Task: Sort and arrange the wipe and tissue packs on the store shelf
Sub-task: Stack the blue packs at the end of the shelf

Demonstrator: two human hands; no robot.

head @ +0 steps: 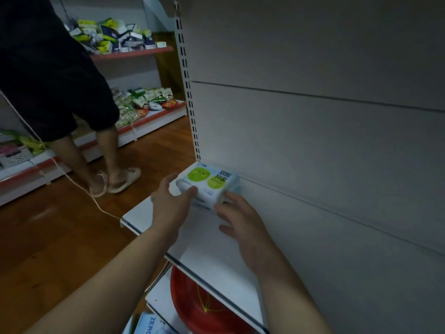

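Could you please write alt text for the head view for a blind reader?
A left hand grips a white wipe pack with green circles at the far end of a white store shelf, the right hand touching it.

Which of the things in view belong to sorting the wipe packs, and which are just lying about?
Part of the job: wipe pack, gripped by the left hand and touched by the right hand; white shelf under it; blue pack at the bottom edge, possibly.
Just lying about: red basin below the shelf; snack packs on the far shelves; cord on the floor.
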